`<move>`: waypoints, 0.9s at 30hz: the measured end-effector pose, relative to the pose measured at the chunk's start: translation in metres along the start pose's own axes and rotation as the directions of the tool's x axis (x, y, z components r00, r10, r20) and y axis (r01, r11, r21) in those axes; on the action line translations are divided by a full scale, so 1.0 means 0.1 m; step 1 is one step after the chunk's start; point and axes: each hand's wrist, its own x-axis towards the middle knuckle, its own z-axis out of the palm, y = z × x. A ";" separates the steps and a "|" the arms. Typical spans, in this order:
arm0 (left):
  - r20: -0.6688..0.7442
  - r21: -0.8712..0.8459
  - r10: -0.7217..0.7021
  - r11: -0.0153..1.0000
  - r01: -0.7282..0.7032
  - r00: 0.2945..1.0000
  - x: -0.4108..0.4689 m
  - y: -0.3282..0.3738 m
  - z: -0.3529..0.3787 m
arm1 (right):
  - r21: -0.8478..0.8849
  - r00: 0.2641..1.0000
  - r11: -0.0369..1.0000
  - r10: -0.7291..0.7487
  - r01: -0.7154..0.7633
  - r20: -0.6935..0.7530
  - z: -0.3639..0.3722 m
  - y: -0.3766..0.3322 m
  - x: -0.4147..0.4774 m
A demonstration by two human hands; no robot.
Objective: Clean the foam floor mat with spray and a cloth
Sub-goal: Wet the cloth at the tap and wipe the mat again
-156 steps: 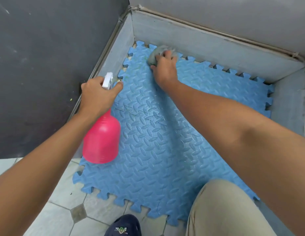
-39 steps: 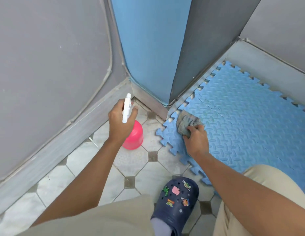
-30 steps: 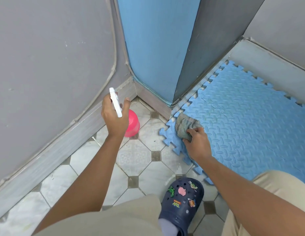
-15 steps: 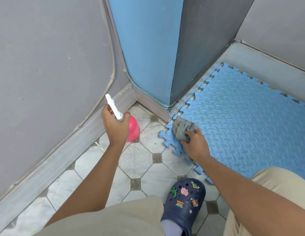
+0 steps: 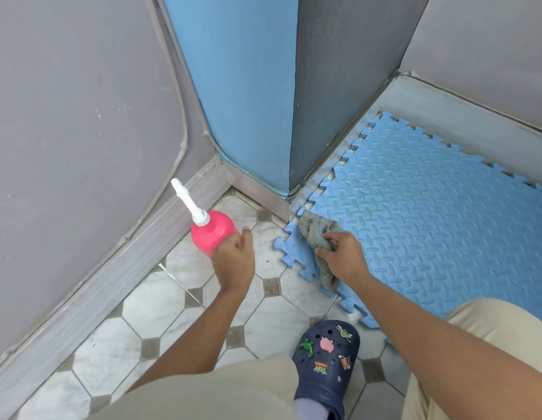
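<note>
Right hand (image 5: 345,262) grips the cloth (image 5: 312,234) on the mat (image 5: 430,222)'s corner, beside the pillar (image 5: 242,86) and clog (image 5: 327,359). Left hand (image 5: 233,263)'s hold on the tilted spray bottle (image 5: 212,231) is unclear.

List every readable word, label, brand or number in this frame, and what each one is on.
"TOY STORY": on a charm on the navy clog, seen upside down.
The other charms carry pictures, no words.
No text shows on the pink spray bottle or the cloth.
</note>
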 end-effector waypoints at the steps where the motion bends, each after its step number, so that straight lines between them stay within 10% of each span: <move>1: 0.075 -0.052 0.115 0.992 -0.111 0.991 0.01 0.11 0.04 | 0.078 1.000 0.997 0.028 -0.028 -0.001 -0.05 -0.01 0.01; 7: 0.285 -0.234 0.565 0.824 -0.515 0.774 0.35 1.40 0.33 | 0.527 0.992 0.845 0.123 -0.090 -0.026 -0.68 -0.26 0.09; 19: -0.182 -0.283 0.902 0.332 -0.900 0.390 1.01 4.96 -0.05 | 0.714 0.914 0.631 0.018 0.304 -0.406 -3.38 -1.46 -0.12; 23: -0.064 -0.117 0.885 0.452 -0.884 0.461 1.33 5.74 -0.08 | 0.735 0.881 0.551 -0.004 0.397 -0.473 -3.86 -1.75 -0.19; 27: 0.423 0.170 0.570 0.713 -0.680 0.704 1.54 6.05 0.22 | 0.741 0.869 0.505 -0.038 0.443 -0.494 -4.06 -1.97 -0.22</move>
